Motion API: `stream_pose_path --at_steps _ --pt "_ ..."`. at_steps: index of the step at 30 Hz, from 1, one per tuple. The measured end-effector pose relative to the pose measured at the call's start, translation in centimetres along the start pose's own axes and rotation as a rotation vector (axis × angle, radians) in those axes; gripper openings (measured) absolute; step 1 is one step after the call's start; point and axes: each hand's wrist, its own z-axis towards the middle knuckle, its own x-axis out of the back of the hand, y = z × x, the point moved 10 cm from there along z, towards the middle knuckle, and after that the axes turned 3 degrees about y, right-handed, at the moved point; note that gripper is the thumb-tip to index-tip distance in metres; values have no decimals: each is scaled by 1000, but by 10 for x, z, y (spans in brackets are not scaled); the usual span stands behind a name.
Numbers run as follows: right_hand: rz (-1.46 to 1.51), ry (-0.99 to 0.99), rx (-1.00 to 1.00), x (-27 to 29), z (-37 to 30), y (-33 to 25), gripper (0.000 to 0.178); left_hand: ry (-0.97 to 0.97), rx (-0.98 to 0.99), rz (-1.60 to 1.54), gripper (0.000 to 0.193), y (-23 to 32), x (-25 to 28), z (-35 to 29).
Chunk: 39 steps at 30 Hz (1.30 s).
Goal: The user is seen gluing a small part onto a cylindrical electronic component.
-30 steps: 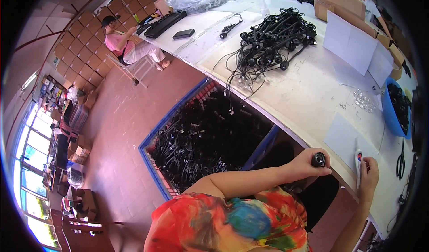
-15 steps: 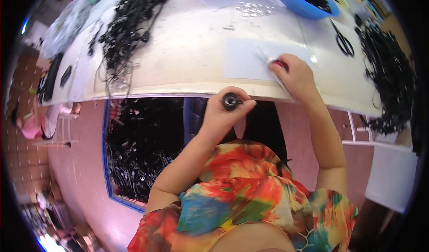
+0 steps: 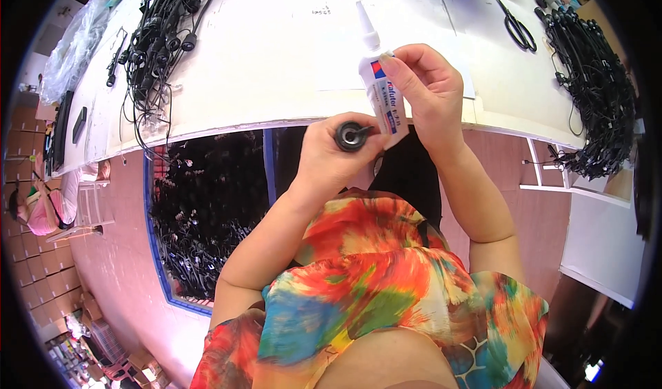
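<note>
A white bottle (image 3: pixel 380 89) with a blue-and-red printed label and a long tapered white nozzle is held by the right hand (image 3: pixel 431 99) just right of the frame's centre, its nozzle tilted toward the upper left. A round black part (image 3: pixel 350 136) is gripped by the left hand (image 3: pixel 329 156) near the centre, its ringed open end turned toward the camera, just beside the bottle's lower end.
</note>
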Motion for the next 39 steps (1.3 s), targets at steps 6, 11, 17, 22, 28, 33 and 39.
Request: stream_pose_path --at_steps 6,11,17,22,28,33,39 --pt "126 -296 -363 -7 -29 27 28 124 5 -42 10 2 27 0" --pt "30 -350 -473 -15 -58 39 22 106 6 -48 12 -3 26 -2" --pt "122 -296 -464 -16 -75 46 19 94 -44 98 13 0 25 -12" --pt "87 -285 -455 -15 -77 42 22 39 -66 92 11 3 19 -18" --pt "189 -161 -463 -11 -74 44 14 3 -8 138 9 -4 20 -20" --pt "81 -232 -459 -16 -79 47 13 32 -19 102 9 -6 21 -29" --pt "63 -184 -423 -4 -74 51 9 8 -70 226 8 -8 14 -20"
